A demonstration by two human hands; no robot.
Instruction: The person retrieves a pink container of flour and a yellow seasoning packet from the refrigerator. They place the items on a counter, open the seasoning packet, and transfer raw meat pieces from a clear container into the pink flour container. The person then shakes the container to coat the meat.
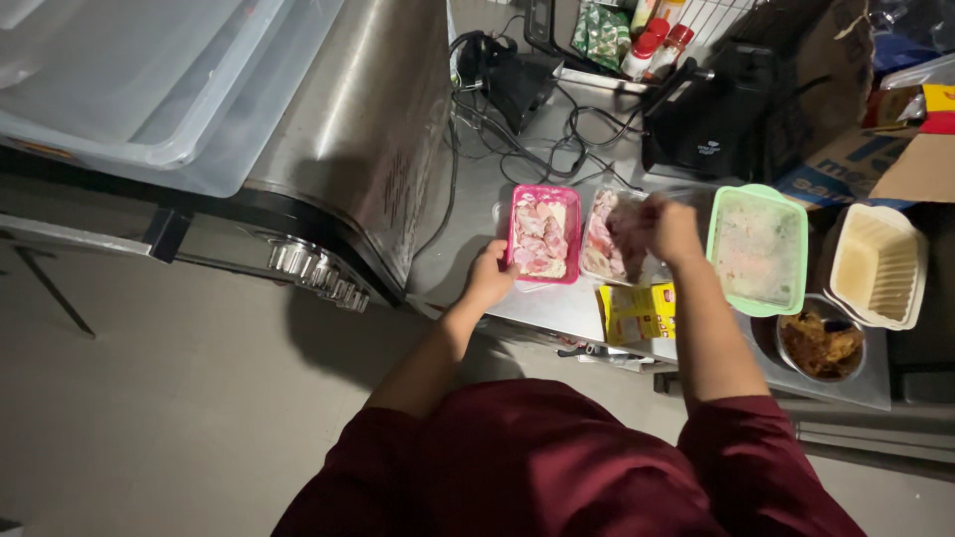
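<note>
- The left hand point(489, 276) grips the near rim of a pink tray point(543, 236) of raw meat slices on the steel counter point(557, 303).
- The right hand point(668, 231), fingers pinched, holds meat over the clear tray point(609, 239) just beside it (grip partly blurred).
- A green-lidded container point(758, 249) sits to the right.

A pink tray point(543, 235) is showing pale pink meat, a lidded box point(758, 250) is looking mint green, a cream container point(877, 266) (ribbed inside) is sitting near, and the sleeves point(557, 467) are appearing dark maroon.
</note>
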